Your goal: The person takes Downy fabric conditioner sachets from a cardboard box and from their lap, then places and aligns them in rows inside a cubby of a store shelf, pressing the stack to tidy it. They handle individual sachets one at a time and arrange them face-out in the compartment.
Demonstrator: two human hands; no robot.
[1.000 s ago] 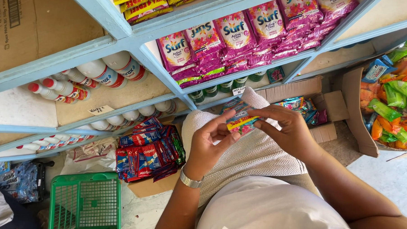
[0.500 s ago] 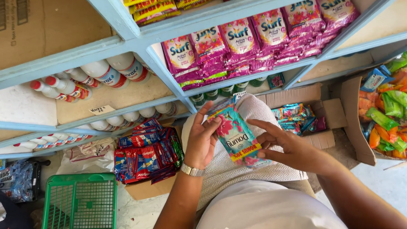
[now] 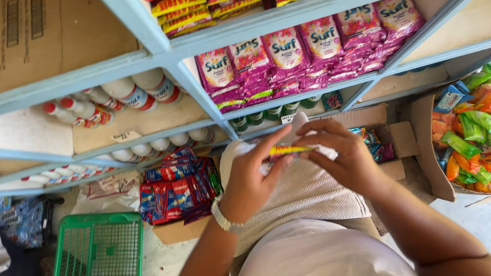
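1. A small flat sachet (image 3: 286,150) with a yellow and red edge is seen almost edge-on, held level between both hands in front of the person's lap, above a white knitted cloth (image 3: 303,189) that drapes over the knee.
2. The left hand (image 3: 253,176) comes up from below with the palm turned toward the sachet; its thumb and forefinger are pinched shut on the sachet's left end, the forefinger stretched up along it.
3. A metal wristwatch (image 3: 223,218) sits on the left wrist, and the forearm runs down toward the bottom edge of the view.
4. The right hand (image 3: 345,155) reaches in from the right with the wrist bent and the knuckles up; its fingertips are closed on the sachet's right end, the other fingers curled above it.
5. Just behind the right hand lies an open cardboard box (image 3: 390,129) with blue and pink sachets inside.
6. To the right, a larger carton (image 3: 425,144) holds green and orange packets (image 3: 474,135).
7. Left of the knee, red and blue toothpaste packs (image 3: 178,187) are stacked on the floor, near a green plastic basket (image 3: 100,247).
8. The pale blue shelf (image 3: 167,56) above carries pink detergent sachets (image 3: 308,50) and white bottles with red caps (image 3: 111,98).
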